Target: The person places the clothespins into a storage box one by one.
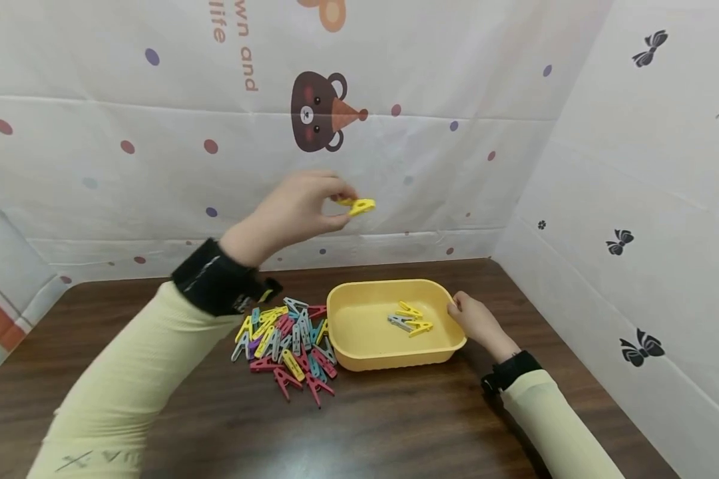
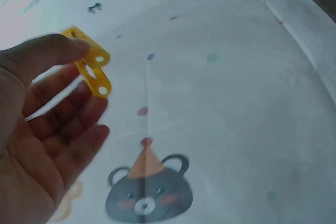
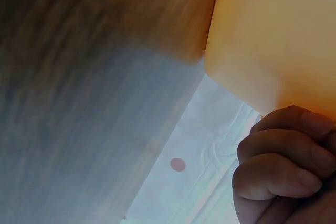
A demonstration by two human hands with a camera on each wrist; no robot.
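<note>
My left hand (image 1: 302, 209) is raised well above the table, pinching a yellow clothespin (image 1: 362, 207) between thumb and fingers. In the left wrist view the same clothespin (image 2: 97, 61) shows its two arms with round holes, the thumb pressed on one of them. With its fingers curled at the rim, my right hand (image 1: 479, 322) grips the right side of a yellow plastic basin (image 1: 359, 362). Inside the basin lie a few yellow clothespins (image 1: 421, 327) and a grey one (image 1: 400, 322). From the right wrist, the curled fingers (image 3: 283, 150) show against the basin's outer wall (image 3: 262, 40).
A heap of mixed clothespins (image 1: 284, 339) in red, grey, yellow, teal and purple lies against the basin's left side. Everything stands on a dark wooden table (image 1: 234, 432). A printed sheet (image 1: 431, 173) covers the walls behind and to the right.
</note>
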